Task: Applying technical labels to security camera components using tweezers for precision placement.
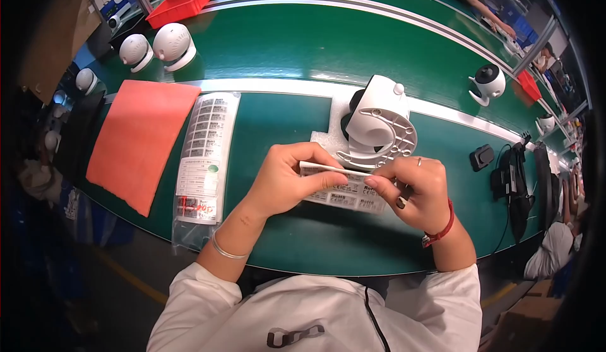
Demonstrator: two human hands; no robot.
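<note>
Between my two hands is a sheet of printed labels (pixel 344 200), with its top edge bent over. My left hand (pixel 285 179) pinches the sheet's left end, thumb laid along the bent edge. At the other end my right hand (pixel 418 191) is closed on the sheet between thumb and fingers. Just beyond my fingers a white security camera (pixel 377 122) lies tipped over, its ribbed base underside facing me. White foam (pixel 324 142) cushions it, and its dark front is mostly hidden.
Left on the green bench (pixel 271 112) lie a bagged stack of label sheets (pixel 205 137) and an orange foam sheet (pixel 144 139). White cameras (pixel 173 46) stand on the green conveyor beyond, near a red tray (pixel 180 6). At right are a small black block (pixel 481 157) and a black cabled device (pixel 514 185).
</note>
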